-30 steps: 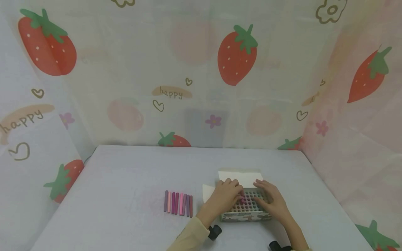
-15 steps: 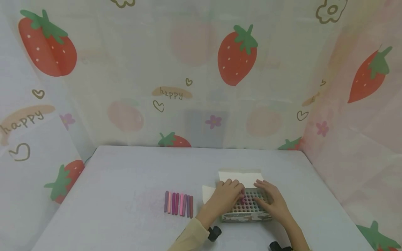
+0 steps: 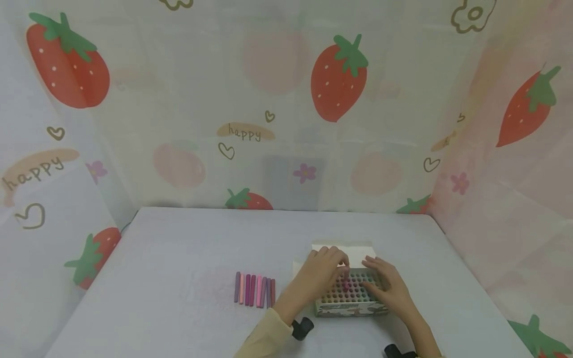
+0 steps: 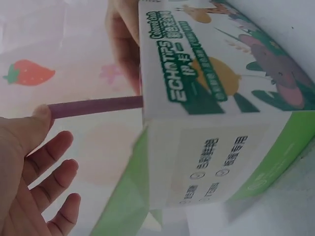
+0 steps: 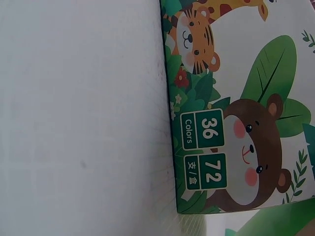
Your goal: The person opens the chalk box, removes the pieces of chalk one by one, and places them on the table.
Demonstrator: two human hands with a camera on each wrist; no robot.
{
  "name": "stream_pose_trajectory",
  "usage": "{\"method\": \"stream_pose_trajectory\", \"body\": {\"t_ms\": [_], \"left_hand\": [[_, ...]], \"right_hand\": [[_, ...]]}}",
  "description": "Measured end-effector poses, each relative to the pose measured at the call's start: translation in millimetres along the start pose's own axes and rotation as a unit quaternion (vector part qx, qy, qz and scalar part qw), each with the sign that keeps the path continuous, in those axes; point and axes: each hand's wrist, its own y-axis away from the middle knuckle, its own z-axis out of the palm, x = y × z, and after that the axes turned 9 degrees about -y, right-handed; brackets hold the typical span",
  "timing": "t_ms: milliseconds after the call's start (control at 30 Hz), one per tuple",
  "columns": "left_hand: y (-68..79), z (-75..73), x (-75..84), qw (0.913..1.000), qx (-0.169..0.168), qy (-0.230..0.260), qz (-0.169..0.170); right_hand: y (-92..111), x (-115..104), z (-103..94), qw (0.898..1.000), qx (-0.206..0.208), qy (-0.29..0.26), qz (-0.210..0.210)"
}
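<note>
My left hand [image 3: 320, 273] pinches the upper end of a purple chalk stick [image 4: 96, 108] between thumb and forefinger. The stick's lower end is hidden in the chalk box [image 3: 351, 309], and most of its length shows above the top in the left wrist view. The other fingers are loosely bent, away from the stick. My right hand [image 3: 388, 286] lies along the box's right side, its fingers spread over the holed top [image 3: 353, 296]. To the left, several pink, purple and reddish chalk sticks [image 3: 253, 290] lie in a row on the white table.
The box's lid flap [image 3: 360, 252] stands folded back behind it, and a green-and-white side flap [image 4: 120, 196] hangs out at the left. A strawberry-patterned cloth [image 3: 286, 124] encloses the table [image 3: 179, 258] at the back and both sides.
My left hand has risen a little, drawing the purple chalk stick farther up above the holed top. My right hand and the row of chalk have stayed in place.
</note>
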Motion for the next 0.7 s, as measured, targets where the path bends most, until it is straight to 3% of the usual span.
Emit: {"method": "stream_pose_trajectory", "body": {"t_ms": [700], "left_hand": [[6.7,-31.4,-30.0,0.9918,0.11,0.064,-0.007]], "right_hand": [[1.1,0.0,0.1,1.0,-0.002,-0.002,-0.003]]}}
